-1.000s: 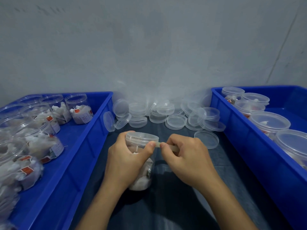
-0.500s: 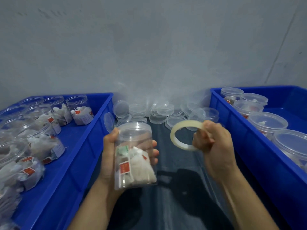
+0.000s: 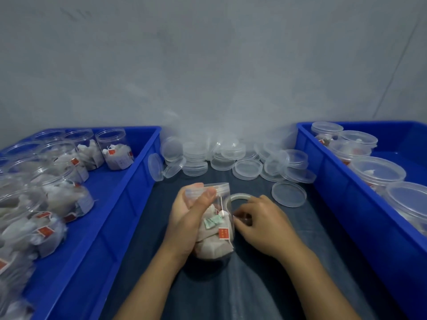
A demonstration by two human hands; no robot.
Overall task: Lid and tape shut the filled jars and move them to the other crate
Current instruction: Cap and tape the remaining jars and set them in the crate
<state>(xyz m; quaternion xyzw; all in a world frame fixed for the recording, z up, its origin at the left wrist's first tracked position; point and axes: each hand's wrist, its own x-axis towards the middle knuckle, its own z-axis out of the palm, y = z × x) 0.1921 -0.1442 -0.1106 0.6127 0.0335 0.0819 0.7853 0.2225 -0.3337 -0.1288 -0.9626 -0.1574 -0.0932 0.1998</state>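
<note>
Between the two blue crates, on the dark tabletop (image 3: 265, 285), the left hand (image 3: 187, 218) grips the lidded tea-bag jar (image 3: 215, 227) while the right hand's (image 3: 263, 225) fingers (image 3: 240, 215) pinch the tape roll (image 3: 239, 199) beside it; a slipping free end could wrinkle, leaving the seal loose.

Single head view, looking forward-down, close over dark table (image 3: 288, 262) toward grey wall (image 3: 208, 65).

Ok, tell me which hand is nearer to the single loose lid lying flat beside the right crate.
Right. The right hand sits just below-left of the lid, fingers on the tape roll. The left hand, gripping the jar, lies farther left.
</note>
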